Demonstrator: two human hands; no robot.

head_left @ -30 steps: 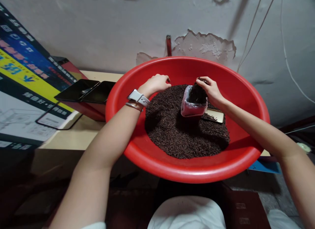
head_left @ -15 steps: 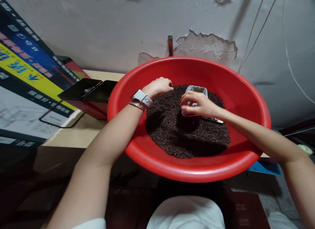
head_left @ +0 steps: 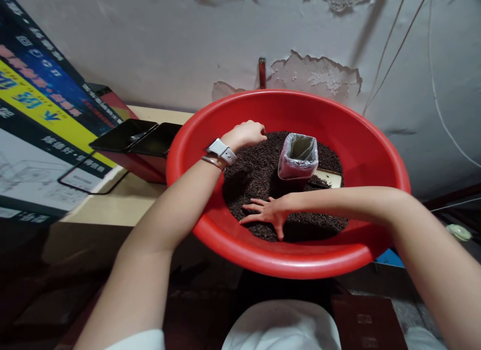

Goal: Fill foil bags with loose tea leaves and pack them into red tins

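Observation:
A big red basin [head_left: 361,139] holds a heap of dark loose tea leaves [head_left: 263,177]. An open foil pouch [head_left: 298,156] stands upright in the heap, on a small scale [head_left: 330,178] half buried beside it. My left hand [head_left: 246,133], with a white watch on the wrist, rests curled on the leaves at the far left of the heap. My right hand [head_left: 265,213] lies flat with fingers spread on the leaves near the basin's front, below and left of the pouch. Neither hand touches the pouch.
The basin sits on a pale table [head_left: 120,204] against a peeling wall. Two dark phones [head_left: 137,137] lie on a red box left of the basin. A large printed carton [head_left: 33,129] leans at the far left. Thin cables [head_left: 394,44] hang on the wall.
My right hand left the pouch's mouth and swept down and left across the leaves to the front of the heap. The pouch now stands free. The left hand stayed put.

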